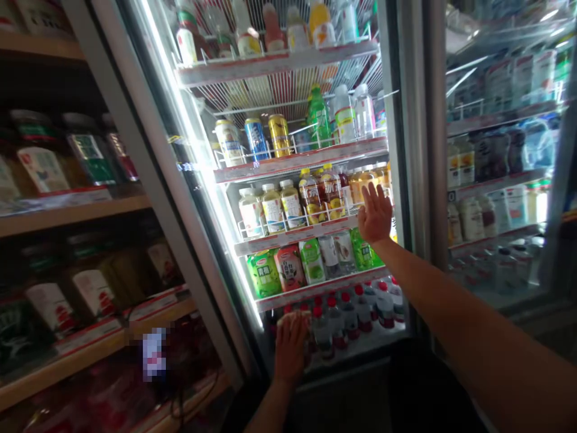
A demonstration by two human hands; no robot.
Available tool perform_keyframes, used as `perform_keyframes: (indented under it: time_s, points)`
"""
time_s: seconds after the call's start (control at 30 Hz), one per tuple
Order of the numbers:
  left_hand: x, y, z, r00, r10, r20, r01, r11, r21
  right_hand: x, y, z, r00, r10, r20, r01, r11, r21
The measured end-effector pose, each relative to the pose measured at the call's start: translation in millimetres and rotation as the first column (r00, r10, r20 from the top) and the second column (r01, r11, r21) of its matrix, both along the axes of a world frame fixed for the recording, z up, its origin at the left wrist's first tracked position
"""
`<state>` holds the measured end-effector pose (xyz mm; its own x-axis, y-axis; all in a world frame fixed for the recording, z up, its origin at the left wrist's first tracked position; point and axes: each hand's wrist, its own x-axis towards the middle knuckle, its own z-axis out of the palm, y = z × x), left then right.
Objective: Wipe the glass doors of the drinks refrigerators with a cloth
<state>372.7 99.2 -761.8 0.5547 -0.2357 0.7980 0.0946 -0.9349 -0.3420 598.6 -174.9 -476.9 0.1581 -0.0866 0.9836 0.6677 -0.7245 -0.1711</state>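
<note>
My right hand (376, 213) reaches out with its fingers apart and nothing in them, in front of the right end of a shelf of bottled drinks. Amber bottles (356, 182) stand behind its fingertips; whether it touches the shelf rail or glass I cannot tell. Lower down, my left hand (291, 346) lies over a pale folded cloth (298, 317), part of which shows past the fingertips. This hand is beside the red-capped water bottles (336, 322) at the bottom of the lit drinks cooler. Just above it is a shelf edge (311, 291) with green and red drink pouches (289, 266).
Cans (255, 138) and more bottles fill the upper cooler shelves. A metal door frame (424, 150) stands on the right, beside another stocked cooler. Wooden shelves (76, 210) with large jars are on the left. A blurred, pixelated bright patch (154, 355) sits low on the left.
</note>
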Motion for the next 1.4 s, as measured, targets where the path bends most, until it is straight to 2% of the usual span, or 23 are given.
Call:
perform_keyframes:
  time_s: [0.13,0.23,0.4,0.6,0.8,0.9,1.0,1.1,1.23,1.4]
  points:
    - [0.4,-0.8,-1.8,0.993,-0.039,-0.116,0.062,0.978,0.2,1.3,0.2,-0.5,1.0,0.003,0.018,-0.003,1.0,0.005]
    - [2.8,-3.8,1.3,0.976,-0.047,-0.213,0.107,0.954,0.279,2.7,0.5,-0.9,0.999,0.008,0.036,-0.008,1.0,0.01]
    - [10.6,-12.4,9.1,0.894,-0.092,-0.439,0.232,0.932,0.278,2.1,0.4,-0.4,1.0,0.011,0.009,-0.011,1.0,0.013]
    - [18.5,-22.3,32.2,0.846,-0.186,-0.499,0.35,0.901,0.257,0.7,0.1,0.3,1.0,0.013,0.004,-0.013,1.0,0.011]
    - [33.3,-36.1,71.8,0.797,-0.237,-0.556,0.44,0.858,0.265,1.6,0.0,0.0,1.0,0.005,0.01,-0.005,1.0,0.007]
    - [44.8,-41.5,90.5,0.814,-0.264,-0.517,0.458,0.839,0.293,1.5,-0.3,0.0,1.0,-0.004,0.016,0.004,1.0,0.009]
    - [55.0,-46.4,113.1,0.84,-0.269,-0.471,0.44,0.845,0.302,0.4,-0.5,0.2,1.0,-0.008,0.013,0.008,1.0,0.009]
    - [62.4,-53.0,144.5,0.858,-0.26,-0.443,0.421,0.85,0.317,-0.4,-0.5,0.2,1.0,-0.003,0.001,0.003,1.0,0.009]
    - [69.0,-63.5,193.9,0.887,-0.259,-0.383,0.393,0.857,0.333,0.3,-0.4,-0.2,1.0,0.007,0.018,-0.007,1.0,0.016]
    - [76.6,-68.9,246.7,0.936,-0.269,-0.226,0.332,0.889,0.316,1.8,0.0,-0.6,0.999,0.023,0.03,-0.024,1.0,0.019]
